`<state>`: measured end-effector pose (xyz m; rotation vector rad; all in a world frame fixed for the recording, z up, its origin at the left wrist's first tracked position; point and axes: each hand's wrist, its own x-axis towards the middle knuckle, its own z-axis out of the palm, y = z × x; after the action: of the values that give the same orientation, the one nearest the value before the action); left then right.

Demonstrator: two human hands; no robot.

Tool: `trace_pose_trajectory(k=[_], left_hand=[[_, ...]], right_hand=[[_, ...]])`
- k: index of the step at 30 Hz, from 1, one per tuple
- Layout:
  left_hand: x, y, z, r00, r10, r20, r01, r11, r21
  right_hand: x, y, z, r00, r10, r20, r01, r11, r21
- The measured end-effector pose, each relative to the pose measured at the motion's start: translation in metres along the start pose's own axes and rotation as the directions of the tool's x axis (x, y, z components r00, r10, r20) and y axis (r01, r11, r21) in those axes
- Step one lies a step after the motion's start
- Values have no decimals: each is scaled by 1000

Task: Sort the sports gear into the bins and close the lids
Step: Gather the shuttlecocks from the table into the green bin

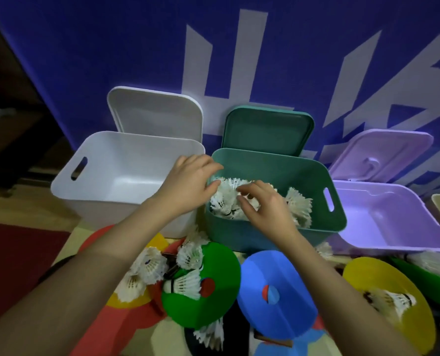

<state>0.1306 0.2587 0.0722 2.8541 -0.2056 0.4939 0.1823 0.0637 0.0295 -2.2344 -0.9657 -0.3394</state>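
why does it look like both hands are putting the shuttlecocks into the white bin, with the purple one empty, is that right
Not quite. The head view shows both the left hand and right hand at the shuttlecocks in the green bin. The white bin holds none. The purple bin is empty, as you said.

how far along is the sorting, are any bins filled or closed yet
Partly done: the green bin already holds several shuttlecocks. In hand: the left hand and right hand are at that pile. Left: the white bin and purple bin look empty, loose shuttlecocks and discs remain, all lids open.

shuttlecocks (297, 201) in middle bin (270, 235), discs (272, 286) before bins
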Motion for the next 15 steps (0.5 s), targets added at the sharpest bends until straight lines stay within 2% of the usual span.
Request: trace_pose_trajectory(k=[3, 6, 8, 11, 13, 15], left_hand=[[-39, -9, -13, 1000, -6, -19, 5, 999, -33], [-78, -24, -14, 999, -33, -17, 32, 999, -31], [-102, -35, -10, 998, -60, 17, 60, 998, -13], [-137, -52, 2, 987, -122, 100, 122, 992, 8], [-156, -60, 10, 970, -168, 174, 166, 986, 28], [-171, -62, 15, 923, -235, 306, 226, 972, 68]], right_hand=[[-20, -30, 16, 991, -107, 85, 99, 991, 94], [-43, -47, 46, 967, -137, 215, 113, 986, 120], [-57, -50, 70, 944, -128, 304, 120, 992, 44], [-73, -48, 103, 896, -36, 443, 119, 980, -159], [-81, -49, 116, 892, 14, 453, 108, 964, -242], [-85, -52, 123, 910, 21, 415, 110, 951, -290]])
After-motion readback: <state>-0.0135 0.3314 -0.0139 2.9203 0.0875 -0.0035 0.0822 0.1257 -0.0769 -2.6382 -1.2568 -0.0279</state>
